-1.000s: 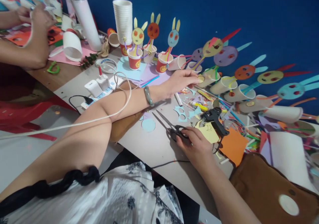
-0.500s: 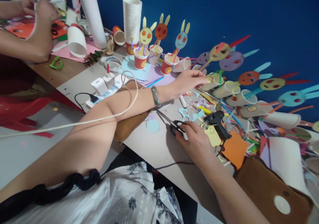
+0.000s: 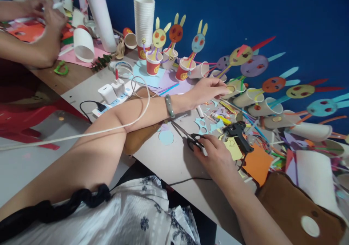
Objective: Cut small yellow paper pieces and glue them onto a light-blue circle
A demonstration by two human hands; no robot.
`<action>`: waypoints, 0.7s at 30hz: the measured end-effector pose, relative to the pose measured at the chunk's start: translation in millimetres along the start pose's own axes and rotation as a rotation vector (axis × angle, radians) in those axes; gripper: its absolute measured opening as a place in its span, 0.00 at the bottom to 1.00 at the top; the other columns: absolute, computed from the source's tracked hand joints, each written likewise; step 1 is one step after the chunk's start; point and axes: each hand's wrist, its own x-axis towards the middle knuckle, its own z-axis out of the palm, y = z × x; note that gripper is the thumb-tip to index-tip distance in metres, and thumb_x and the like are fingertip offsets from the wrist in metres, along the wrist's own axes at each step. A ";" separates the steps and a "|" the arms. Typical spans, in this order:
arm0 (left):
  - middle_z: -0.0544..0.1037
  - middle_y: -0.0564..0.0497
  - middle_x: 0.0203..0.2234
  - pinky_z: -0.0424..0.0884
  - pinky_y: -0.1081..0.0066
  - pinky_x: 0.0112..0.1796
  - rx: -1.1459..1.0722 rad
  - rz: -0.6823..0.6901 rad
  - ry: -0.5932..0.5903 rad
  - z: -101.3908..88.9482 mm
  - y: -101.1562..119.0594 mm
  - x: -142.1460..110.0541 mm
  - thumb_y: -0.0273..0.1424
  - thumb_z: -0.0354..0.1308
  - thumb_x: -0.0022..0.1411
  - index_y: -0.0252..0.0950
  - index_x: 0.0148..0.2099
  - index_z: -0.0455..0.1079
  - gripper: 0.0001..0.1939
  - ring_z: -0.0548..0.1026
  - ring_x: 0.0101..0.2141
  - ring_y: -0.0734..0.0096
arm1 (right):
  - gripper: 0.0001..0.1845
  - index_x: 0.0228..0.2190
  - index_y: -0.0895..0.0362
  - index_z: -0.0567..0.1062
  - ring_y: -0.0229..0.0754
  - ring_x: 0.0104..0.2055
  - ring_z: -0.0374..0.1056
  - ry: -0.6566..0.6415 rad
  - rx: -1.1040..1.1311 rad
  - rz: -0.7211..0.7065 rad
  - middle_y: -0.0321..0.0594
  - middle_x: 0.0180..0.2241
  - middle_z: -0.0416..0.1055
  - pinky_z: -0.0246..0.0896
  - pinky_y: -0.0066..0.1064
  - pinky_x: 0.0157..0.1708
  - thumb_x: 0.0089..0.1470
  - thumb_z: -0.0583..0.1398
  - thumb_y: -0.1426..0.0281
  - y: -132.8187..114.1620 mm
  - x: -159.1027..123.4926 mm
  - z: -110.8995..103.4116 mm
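My left hand (image 3: 205, 90) reaches across to the row of paper-cup figures, fingers pressed together at a small yellow paper disc (image 3: 230, 89). That disc lies against the front of a tipped paper cup (image 3: 239, 86) with green stems; whether it is stuck on, I cannot tell. Low in front of me, my right hand (image 3: 216, 152) closes around the black handles of a pair of scissors (image 3: 194, 141). The blades point away to the left over the table, slightly apart. A light-blue paper circle (image 3: 166, 137) lies beside them.
A black glue gun (image 3: 238, 136) and orange paper (image 3: 257, 164) lie right of my right hand. A power strip (image 3: 120, 101) with chargers sits behind my left forearm, a white cable looping over it. Stacked cups (image 3: 144, 21) stand at the back. Another person's hands (image 3: 51, 14) work at far left.
The scissors and my right hand have barely shifted. My left hand stays by the cup, its fingertips slightly further right at the yellow disc. The other person's hands moved a little.
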 end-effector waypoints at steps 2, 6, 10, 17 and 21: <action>0.71 0.51 0.25 0.66 0.66 0.40 -0.007 0.007 -0.003 0.1 -1.7 0.8 0.19 0.57 0.63 0.36 0.25 0.65 0.14 0.66 0.31 0.75 | 0.06 0.36 0.57 0.76 0.49 0.36 0.72 0.021 -0.008 -0.009 0.49 0.38 0.76 0.69 0.39 0.35 0.60 0.58 0.70 0.1 -1.5 -0.4; 0.71 0.51 0.26 0.65 0.65 0.39 0.004 0.022 -0.021 -0.8 -5.4 2.4 0.21 0.57 0.63 0.36 0.26 0.66 0.13 0.66 0.32 0.74 | 0.08 0.37 0.57 0.76 0.49 0.37 0.73 0.002 -0.016 0.003 0.50 0.39 0.77 0.70 0.39 0.36 0.61 0.57 0.69 -0.2 -4.1 -4.0; 0.71 0.51 0.26 0.65 0.69 0.36 -0.003 0.040 -0.036 -2.8 -8.5 4.9 0.22 0.58 0.63 0.36 0.27 0.66 0.12 0.67 0.31 0.75 | 0.08 0.37 0.57 0.76 0.50 0.37 0.74 -0.001 0.001 0.023 0.50 0.39 0.77 0.70 0.40 0.36 0.61 0.58 0.69 -0.8 -5.6 -8.0; 0.72 0.52 0.28 0.64 0.71 0.33 0.041 0.033 -0.056 -5.5 -10.7 6.6 0.26 0.59 0.61 0.36 0.30 0.66 0.07 0.68 0.32 0.75 | 0.07 0.37 0.54 0.77 0.49 0.41 0.76 0.045 0.110 0.137 0.47 0.40 0.78 0.73 0.39 0.40 0.60 0.60 0.66 4.2 -13.1 -27.5; 0.72 0.53 0.28 0.62 0.70 0.32 0.038 0.038 -0.054 -4.4 -10.2 3.7 0.26 0.58 0.59 0.35 0.30 0.66 0.05 0.68 0.31 0.76 | 0.09 0.34 0.54 0.77 0.41 0.28 0.73 -0.020 0.313 0.334 0.44 0.37 0.78 0.70 0.35 0.29 0.57 0.63 0.61 14.2 -20.3 -42.2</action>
